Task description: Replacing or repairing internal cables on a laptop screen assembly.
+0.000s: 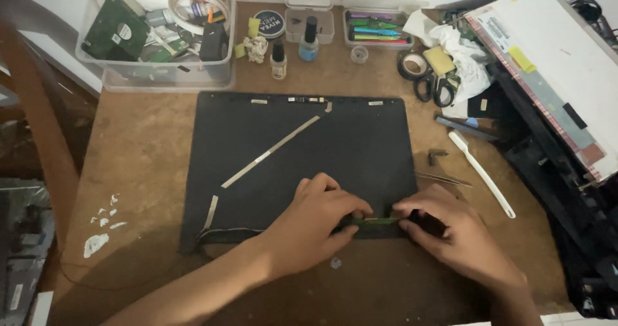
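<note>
Both hands pinch a small green circuit strip (380, 221) at black panel's (302, 152) lower edge: left hand (315, 220), right hand (444, 232). Tweezers (444, 180), white brush (481, 173) lie nearby right.

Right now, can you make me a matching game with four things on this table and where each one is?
Things:
1. white brush
2. black scissors
3. clear plastic bin
4. small green board

Places:
A. back left corner
B. between the left hand and right hand
C. right of the black panel
D. beside the tape roll

Pairs: 1-C, 2-D, 3-A, 4-B
</note>
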